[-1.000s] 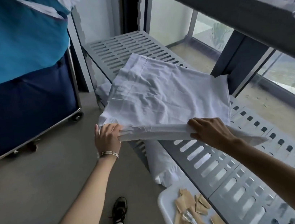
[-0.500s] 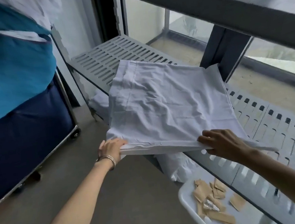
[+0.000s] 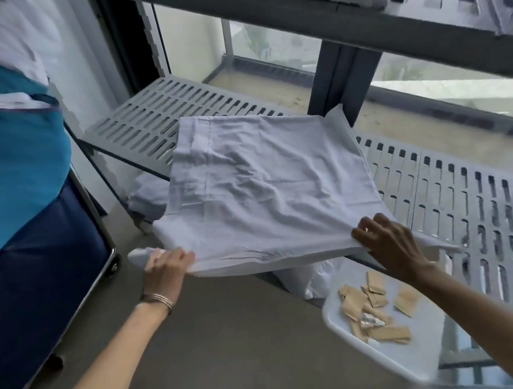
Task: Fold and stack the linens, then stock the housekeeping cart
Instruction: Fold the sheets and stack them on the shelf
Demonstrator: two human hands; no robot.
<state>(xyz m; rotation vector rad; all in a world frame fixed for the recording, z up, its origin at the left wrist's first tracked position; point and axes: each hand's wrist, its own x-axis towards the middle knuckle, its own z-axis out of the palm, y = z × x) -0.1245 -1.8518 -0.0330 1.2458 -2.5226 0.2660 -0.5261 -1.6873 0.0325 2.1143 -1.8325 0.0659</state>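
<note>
A grey slotted plastic shelf (image 3: 466, 197) runs from the centre of the frame down to the right edge. At the left edge stands a laundry cart with a teal-over-navy fabric bag and a chrome frame (image 3: 16, 208). In the middle of the frame lies the folded white cotton linen (image 3: 267, 189), a rough square, creased and rumpled across its top, with a stitched hem band along its far left side. Its far part rests on the shelf and its near edge overhangs the front rail. At lower right sits a white plastic tray (image 3: 399, 355) scattered with tan paper sachets (image 3: 376, 309). My right hand (image 3: 390, 244) pinches the linen's near right corner, fingers curled on top. My left hand (image 3: 167, 269), bangle at the wrist, grips the near left corner, well apart from the right.
</note>
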